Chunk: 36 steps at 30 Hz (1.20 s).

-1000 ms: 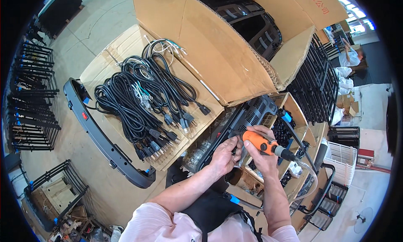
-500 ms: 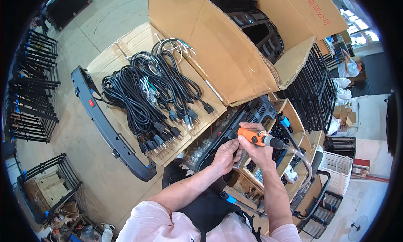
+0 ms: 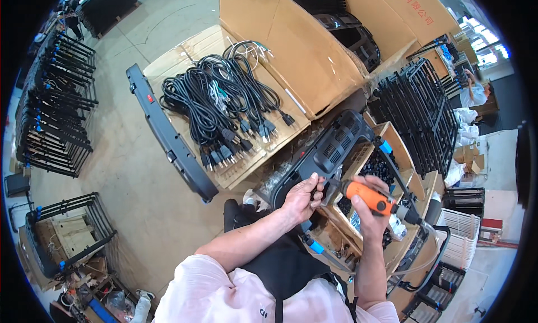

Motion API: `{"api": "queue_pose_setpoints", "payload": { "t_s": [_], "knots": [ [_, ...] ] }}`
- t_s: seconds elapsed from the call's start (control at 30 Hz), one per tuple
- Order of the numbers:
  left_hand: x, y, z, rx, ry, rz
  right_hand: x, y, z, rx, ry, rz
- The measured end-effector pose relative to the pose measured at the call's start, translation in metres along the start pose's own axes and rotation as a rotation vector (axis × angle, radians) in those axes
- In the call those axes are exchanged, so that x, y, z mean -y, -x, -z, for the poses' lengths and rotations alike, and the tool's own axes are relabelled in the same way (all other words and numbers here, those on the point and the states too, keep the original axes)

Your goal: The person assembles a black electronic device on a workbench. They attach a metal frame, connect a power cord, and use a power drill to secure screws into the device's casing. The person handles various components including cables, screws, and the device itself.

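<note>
Power cords [image 3: 210, 104] lie on a cardboard sheet [image 3: 235, 180] left of centre, with a long rail [image 3: 168, 141] along its left side and, beyond its far right side, an open carton [image 3: 286, 48] holding panels [image 3: 350, 34]. Right of the sheet is a vented housing [image 3: 336, 143], with the left hand [image 3: 304, 200] at its near end and, to the right, the right hand [image 3: 371, 216] around a power screwdriver [image 3: 370, 197]. A compartmented wooden box [image 3: 386, 131] sits right of the housing, stacked frames [image 3: 417, 115] stand farther right, and more frame stacks [image 3: 64, 110] occupy the floor [image 3: 134, 172] at far left.
</note>
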State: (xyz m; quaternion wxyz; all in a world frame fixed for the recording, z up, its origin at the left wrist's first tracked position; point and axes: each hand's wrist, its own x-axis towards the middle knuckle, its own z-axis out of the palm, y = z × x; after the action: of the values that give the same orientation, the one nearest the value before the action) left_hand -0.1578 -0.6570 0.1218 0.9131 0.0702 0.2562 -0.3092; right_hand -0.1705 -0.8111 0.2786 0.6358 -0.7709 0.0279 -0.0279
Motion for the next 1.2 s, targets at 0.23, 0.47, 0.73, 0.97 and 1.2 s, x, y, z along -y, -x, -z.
{"api": "queue_pose_setpoints", "payload": {
  "t_s": [0.23,0.47,0.73,0.97,1.2],
  "knots": [
    [0.048,0.065,0.028,-0.084,-0.108,0.054,-0.016,0.106,0.031,-0.028,-0.099,-0.014],
    [0.093,0.121,0.058,-0.148,-0.131,0.050,-0.038,0.174,0.044,0.036,-0.182,-0.026],
    [0.100,0.137,0.057,-0.175,-0.213,0.181,-0.042,0.208,0.047,0.018,-0.182,0.003],
    [0.087,0.139,0.043,-0.158,-0.288,0.287,-0.032,0.212,0.031,-0.127,-0.143,-0.016],
    [0.020,0.161,0.043,-0.232,-0.652,0.207,-0.024,0.203,0.016,-0.230,-0.053,-0.056]
  ]
}}
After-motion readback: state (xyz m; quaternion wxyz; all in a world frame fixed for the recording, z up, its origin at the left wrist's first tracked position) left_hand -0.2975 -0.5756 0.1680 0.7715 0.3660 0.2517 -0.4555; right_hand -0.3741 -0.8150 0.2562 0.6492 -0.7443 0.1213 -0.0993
